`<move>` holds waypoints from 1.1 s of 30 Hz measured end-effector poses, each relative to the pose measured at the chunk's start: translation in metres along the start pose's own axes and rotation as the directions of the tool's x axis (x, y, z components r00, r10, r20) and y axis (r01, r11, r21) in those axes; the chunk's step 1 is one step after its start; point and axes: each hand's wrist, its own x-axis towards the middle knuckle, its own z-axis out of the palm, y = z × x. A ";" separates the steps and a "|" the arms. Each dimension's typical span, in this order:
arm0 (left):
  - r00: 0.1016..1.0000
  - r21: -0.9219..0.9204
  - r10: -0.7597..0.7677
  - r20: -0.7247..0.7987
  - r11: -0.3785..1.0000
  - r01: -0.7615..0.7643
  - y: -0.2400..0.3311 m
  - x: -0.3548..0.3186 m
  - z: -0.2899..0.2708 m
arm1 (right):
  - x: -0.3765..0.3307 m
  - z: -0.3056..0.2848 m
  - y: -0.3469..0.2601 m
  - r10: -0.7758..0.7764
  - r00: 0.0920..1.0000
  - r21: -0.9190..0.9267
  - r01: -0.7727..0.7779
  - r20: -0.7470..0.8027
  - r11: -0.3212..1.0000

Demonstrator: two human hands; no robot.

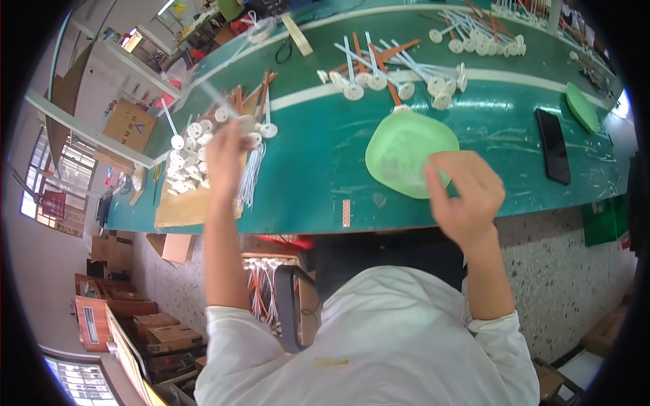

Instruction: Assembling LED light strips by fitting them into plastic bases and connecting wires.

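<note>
My left hand (225, 159), blurred by motion, is closed on a white disc-ended piece with a pale strip (218, 97) pointing up and to the left. Under and beside it a heap of white discs (186, 166) lies on a flat sheet of cardboard (183, 215). A bundle of thin white wires (251, 177) lies by the heap. Over the right rim of a shallow green dish (382, 145) is my right hand (468, 193), its thumb and fingers curled together. Whatever they pinch, if anything, is too small to see. Small greyish bits in the dish are blurred.
Disc-ended pieces with white and brown strips (406, 90) lie beyond the dish, with another group (482, 44) farther back. At the right are a black phone (553, 145) and a second green dish (581, 108). A chair armrest (289, 304) stands below the table's front edge.
</note>
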 end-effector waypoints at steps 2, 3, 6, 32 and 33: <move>0.991 0.009 -0.108 0.079 0.994 0.108 -0.015 0.041 -0.050 | -0.001 -0.007 0.023 0.038 0.999 -0.047 -0.039 -0.034 0.998; 0.980 0.167 -0.166 0.106 0.975 0.148 -0.024 0.058 -0.068 | -0.002 -0.013 0.031 0.125 0.992 -0.072 -0.126 -0.028 0.989; 0.938 0.454 -0.182 0.294 0.890 0.031 -0.032 0.090 -0.098 | -0.008 -0.019 0.046 0.249 0.968 -0.106 -0.249 -0.016 0.963; 0.739 0.551 0.557 0.379 0.506 -0.664 0.029 0.079 0.218 | -0.025 -0.025 0.103 0.459 0.886 -0.305 -0.456 -0.066 0.836; 0.775 0.526 0.521 0.358 0.574 -0.628 0.029 0.079 0.221 | -0.027 -0.025 0.103 0.476 0.878 -0.303 -0.465 -0.040 0.832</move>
